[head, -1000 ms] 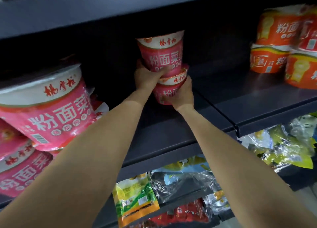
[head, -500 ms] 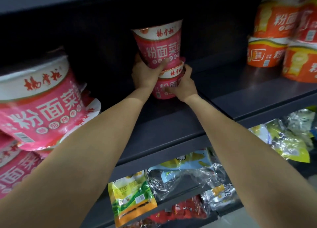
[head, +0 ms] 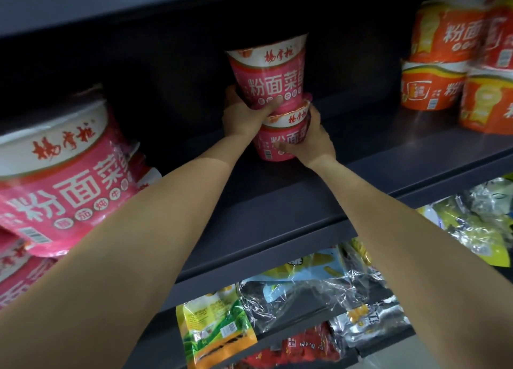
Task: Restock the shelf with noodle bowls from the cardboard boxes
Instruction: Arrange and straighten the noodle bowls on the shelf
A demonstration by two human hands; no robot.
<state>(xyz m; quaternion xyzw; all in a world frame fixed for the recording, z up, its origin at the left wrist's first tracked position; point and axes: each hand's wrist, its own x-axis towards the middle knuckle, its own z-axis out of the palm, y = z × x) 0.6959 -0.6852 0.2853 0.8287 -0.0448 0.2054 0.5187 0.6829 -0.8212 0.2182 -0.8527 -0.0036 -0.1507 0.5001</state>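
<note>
Head view: both hands reach deep onto the shelf [head: 277, 202], left hand [head: 244, 116] gripping upper bowl [head: 270, 76], right hand [head: 311, 139] lower bowl [head: 277, 137]

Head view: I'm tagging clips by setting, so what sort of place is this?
Probably a shop aisle: a dark shelf holds stacked pink noodle bowls and orange noodle bowls, with bagged snacks on the tier below.
</note>
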